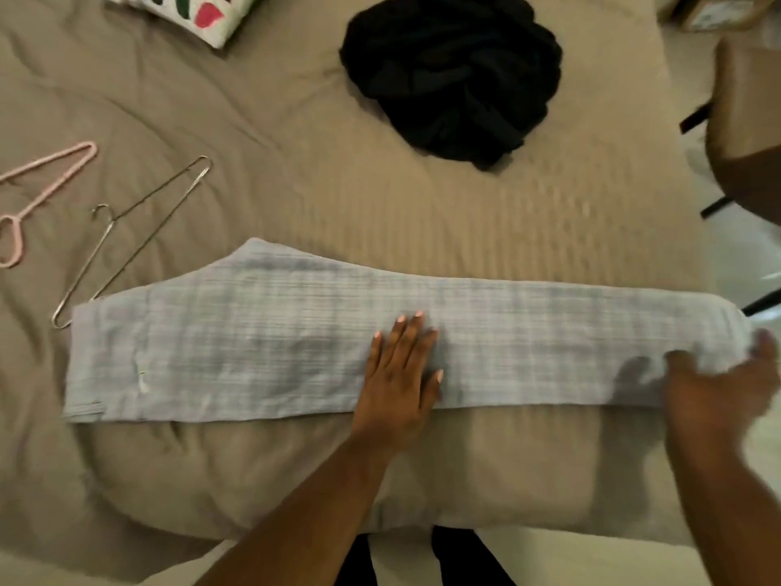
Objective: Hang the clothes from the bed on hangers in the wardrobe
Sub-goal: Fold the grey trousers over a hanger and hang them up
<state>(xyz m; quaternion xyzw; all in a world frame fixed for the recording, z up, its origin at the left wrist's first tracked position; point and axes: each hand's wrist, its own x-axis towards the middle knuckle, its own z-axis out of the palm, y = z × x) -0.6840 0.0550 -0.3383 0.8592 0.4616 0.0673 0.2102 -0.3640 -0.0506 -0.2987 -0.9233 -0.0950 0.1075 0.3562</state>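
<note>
A pair of light blue-grey checked trousers (253, 340) lies folded lengthwise across the bed, waistband at the left, leg ends at the right. My left hand (401, 374) presses flat on the middle of the trousers with straight fingers. At the right edge my right hand (718, 387), blurred, grips the bunched leg ends. A silver wire hanger (126, 243) lies on the bed just past the waistband, and a pink hanger (38, 192) lies further left. A crumpled black garment (456, 74) sits at the far side of the bed.
The bed is covered by a tan duvet (296, 162). A white cushion with coloured shapes (198, 10) lies at the top left. A brown chair (748, 133) stands beside the bed's right edge, with a cardboard box (714, 10) beyond it.
</note>
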